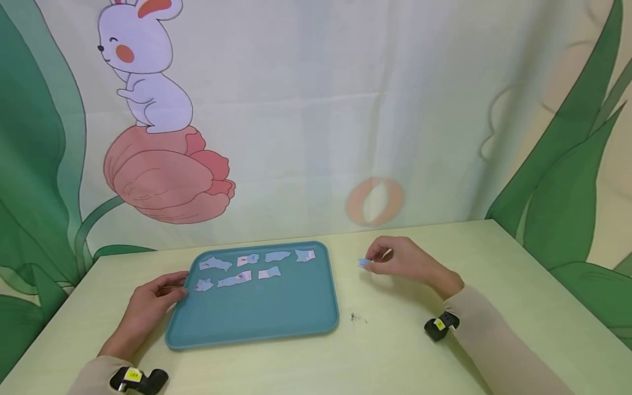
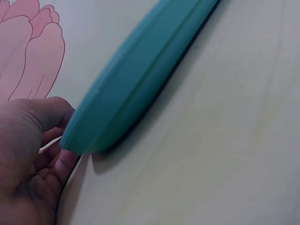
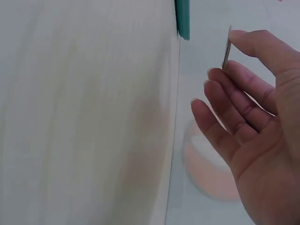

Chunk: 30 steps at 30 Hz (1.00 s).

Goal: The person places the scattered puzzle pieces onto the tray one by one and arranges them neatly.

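Note:
A teal tray [image 1: 266, 314] lies on the table, bearing several torn-edged pale blue scraps [image 1: 235, 279] in two rows across its back half. At its left side my left hand [image 1: 148, 304] holds the rim; the left wrist view shows the thumb and fingers of that hand [image 2: 28, 150] around the tray's edge [image 2: 126, 84]. To the right of the tray, my right hand [image 1: 402, 258] pinches a small blue scrap [image 1: 364, 263] above the table. Seen edge-on in the right wrist view, this scrap [image 3: 227, 49] is thin, between thumb and index finger, the other fingers loosely bent.
Tiny dark bits [image 1: 355, 317] lie on the pale yellow table [image 1: 395, 351] right of the tray. Behind the table's back edge hangs a printed curtain [image 1: 296, 137] with a rabbit, a flower and leaves. A small black camera [image 1: 439, 326] sits on the right wrist.

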Each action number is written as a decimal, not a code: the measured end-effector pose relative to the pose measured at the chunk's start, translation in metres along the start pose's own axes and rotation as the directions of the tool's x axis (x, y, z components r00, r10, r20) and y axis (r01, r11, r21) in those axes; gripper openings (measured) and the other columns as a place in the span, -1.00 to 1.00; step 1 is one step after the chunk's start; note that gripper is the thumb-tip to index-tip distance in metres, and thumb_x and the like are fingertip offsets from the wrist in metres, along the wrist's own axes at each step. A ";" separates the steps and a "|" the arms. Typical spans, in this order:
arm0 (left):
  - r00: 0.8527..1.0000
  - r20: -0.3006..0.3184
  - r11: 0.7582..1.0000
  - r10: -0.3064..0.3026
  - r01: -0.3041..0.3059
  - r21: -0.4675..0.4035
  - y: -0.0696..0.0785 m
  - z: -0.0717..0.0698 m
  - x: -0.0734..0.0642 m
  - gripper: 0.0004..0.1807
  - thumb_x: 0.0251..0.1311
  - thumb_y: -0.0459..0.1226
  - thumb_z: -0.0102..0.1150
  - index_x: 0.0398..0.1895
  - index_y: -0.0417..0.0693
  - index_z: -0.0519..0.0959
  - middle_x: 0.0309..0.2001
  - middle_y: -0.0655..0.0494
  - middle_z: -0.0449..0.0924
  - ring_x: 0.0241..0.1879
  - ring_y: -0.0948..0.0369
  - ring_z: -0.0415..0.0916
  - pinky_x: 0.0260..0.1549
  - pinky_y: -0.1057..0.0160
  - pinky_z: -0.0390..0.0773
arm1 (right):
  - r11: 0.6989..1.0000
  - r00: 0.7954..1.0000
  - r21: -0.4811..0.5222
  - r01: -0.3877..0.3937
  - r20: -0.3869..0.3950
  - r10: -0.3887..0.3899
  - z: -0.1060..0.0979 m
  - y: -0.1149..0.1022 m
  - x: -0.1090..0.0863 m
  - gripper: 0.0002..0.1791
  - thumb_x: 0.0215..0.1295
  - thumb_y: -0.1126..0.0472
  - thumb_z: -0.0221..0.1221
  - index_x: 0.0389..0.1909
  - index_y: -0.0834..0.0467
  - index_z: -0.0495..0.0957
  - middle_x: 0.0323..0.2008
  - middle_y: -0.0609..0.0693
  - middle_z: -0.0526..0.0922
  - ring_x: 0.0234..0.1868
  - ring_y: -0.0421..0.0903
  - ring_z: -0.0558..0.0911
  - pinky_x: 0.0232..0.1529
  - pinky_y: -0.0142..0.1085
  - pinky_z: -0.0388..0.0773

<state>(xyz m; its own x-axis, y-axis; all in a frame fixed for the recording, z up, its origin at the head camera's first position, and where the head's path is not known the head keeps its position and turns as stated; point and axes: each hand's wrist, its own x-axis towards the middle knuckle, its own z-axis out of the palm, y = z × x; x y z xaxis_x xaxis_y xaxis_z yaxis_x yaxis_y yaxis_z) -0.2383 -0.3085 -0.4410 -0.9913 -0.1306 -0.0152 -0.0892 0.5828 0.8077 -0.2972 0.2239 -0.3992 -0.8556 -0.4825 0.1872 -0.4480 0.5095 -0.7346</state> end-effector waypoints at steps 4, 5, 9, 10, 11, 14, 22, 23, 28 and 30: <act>1.000 0.001 1.000 0.001 -0.001 0.006 -0.001 0.001 0.000 -0.42 0.52 -0.26 0.17 0.52 -0.29 0.40 0.36 -0.36 0.49 0.23 -0.15 0.49 -0.10 0.43 0.53 | 0.999 0.999 0.015 0.046 -0.010 -0.045 0.009 -0.008 0.008 -0.86 0.29 0.20 0.49 -0.22 0.09 0.71 -0.28 -0.11 0.72 -0.18 -0.05 0.68 -0.02 -0.17 0.66; 1.000 0.000 1.000 0.002 -0.002 0.007 -0.001 0.001 0.000 -0.42 0.52 -0.26 0.17 0.52 -0.28 0.40 0.35 -0.35 0.49 0.23 -0.15 0.49 -0.10 0.43 0.53 | 0.998 0.998 0.013 0.055 -0.010 -0.055 0.012 -0.010 0.011 -0.86 0.29 0.20 0.49 -0.22 0.09 0.71 -0.28 -0.12 0.73 -0.19 -0.05 0.68 -0.02 -0.16 0.66; 1.000 0.002 1.000 0.015 -0.015 0.008 -0.003 0.001 0.000 -0.42 0.52 -0.26 0.17 0.52 -0.29 0.40 0.35 -0.35 0.50 0.22 -0.14 0.49 -0.08 0.42 0.54 | 0.997 0.997 -0.003 0.076 -0.007 -0.076 0.024 -0.019 0.024 -0.85 0.29 0.18 0.49 -0.21 0.06 0.72 -0.29 -0.15 0.72 -0.20 -0.08 0.68 -0.02 -0.17 0.66; 1.000 0.002 1.000 0.017 -0.017 0.007 -0.003 0.001 0.000 -0.42 0.52 -0.26 0.17 0.52 -0.29 0.40 0.35 -0.35 0.50 0.22 -0.14 0.49 -0.07 0.41 0.55 | 0.996 0.996 -0.008 0.087 -0.005 -0.087 0.026 -0.021 0.027 -0.85 0.29 0.17 0.49 -0.21 0.07 0.72 -0.29 -0.15 0.72 -0.20 -0.08 0.68 -0.02 -0.16 0.67; 1.000 0.002 1.000 0.019 -0.019 0.007 -0.003 0.000 0.001 -0.42 0.52 -0.27 0.18 0.52 -0.29 0.40 0.35 -0.34 0.50 0.22 -0.14 0.50 -0.07 0.40 0.56 | 0.995 0.995 -0.010 0.097 -0.001 -0.097 0.029 -0.023 0.031 -0.85 0.30 0.18 0.49 -0.21 0.08 0.72 -0.29 -0.14 0.72 -0.21 -0.08 0.68 -0.02 -0.16 0.67; 1.000 0.003 1.000 0.021 -0.021 0.002 -0.003 0.000 0.001 -0.43 0.52 -0.28 0.17 0.52 -0.28 0.41 0.36 -0.33 0.50 0.23 -0.13 0.50 -0.04 0.38 0.57 | 0.992 0.992 -0.018 0.124 0.009 -0.124 0.037 -0.030 0.041 -0.85 0.30 0.20 0.48 -0.20 0.09 0.71 -0.28 -0.14 0.71 -0.20 -0.09 0.68 -0.03 -0.16 0.67; 1.000 -0.001 1.000 0.026 -0.026 0.001 0.000 0.001 -0.002 -0.44 0.52 -0.30 0.17 0.51 -0.29 0.41 0.35 -0.34 0.51 0.23 -0.14 0.51 0.09 0.19 0.60 | 0.983 0.983 -0.055 0.178 0.066 -0.174 0.057 -0.041 0.062 -0.82 0.32 0.20 0.48 -0.17 0.16 0.71 -0.23 -0.11 0.70 -0.15 -0.08 0.66 -0.02 -0.17 0.67; 1.000 -0.003 1.000 0.027 -0.027 0.003 -0.001 0.001 -0.002 -0.44 0.52 -0.30 0.17 0.51 -0.29 0.41 0.35 -0.34 0.51 0.23 -0.14 0.51 0.09 0.19 0.61 | 0.982 0.982 -0.063 0.179 0.073 -0.174 0.060 -0.043 0.064 -0.81 0.32 0.19 0.47 -0.16 0.17 0.71 -0.23 -0.09 0.70 -0.15 -0.07 0.66 -0.02 -0.16 0.67; 1.000 -0.005 1.000 0.031 -0.031 0.007 -0.002 0.001 -0.002 -0.45 0.52 -0.31 0.16 0.51 -0.28 0.42 0.34 -0.32 0.53 0.22 -0.12 0.53 0.02 0.32 0.60 | 0.977 0.981 -0.114 0.180 0.092 -0.170 0.070 -0.048 0.074 -0.78 0.31 0.18 0.47 -0.14 0.20 0.72 -0.17 0.01 0.72 -0.13 -0.02 0.68 0.01 -0.16 0.66; 0.999 -0.005 0.999 0.032 -0.032 0.005 -0.002 0.001 -0.001 -0.45 0.52 -0.30 0.17 0.51 -0.28 0.42 0.34 -0.32 0.53 0.22 -0.12 0.52 0.00 0.34 0.60 | 0.972 0.979 -0.137 0.190 0.100 -0.178 0.074 -0.048 0.079 -0.78 0.30 0.18 0.48 -0.15 0.20 0.73 -0.17 0.01 0.73 -0.14 -0.04 0.68 0.00 -0.20 0.65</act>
<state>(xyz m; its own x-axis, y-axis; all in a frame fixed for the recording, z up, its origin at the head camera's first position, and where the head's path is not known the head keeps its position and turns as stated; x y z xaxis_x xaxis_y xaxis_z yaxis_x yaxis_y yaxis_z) -0.2370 -0.3088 -0.4430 -0.9932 -0.1157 0.0136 -0.0579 0.5911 0.8045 -0.3236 0.1088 -0.3975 -0.7322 -0.6339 0.2489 -0.6339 0.5008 -0.5893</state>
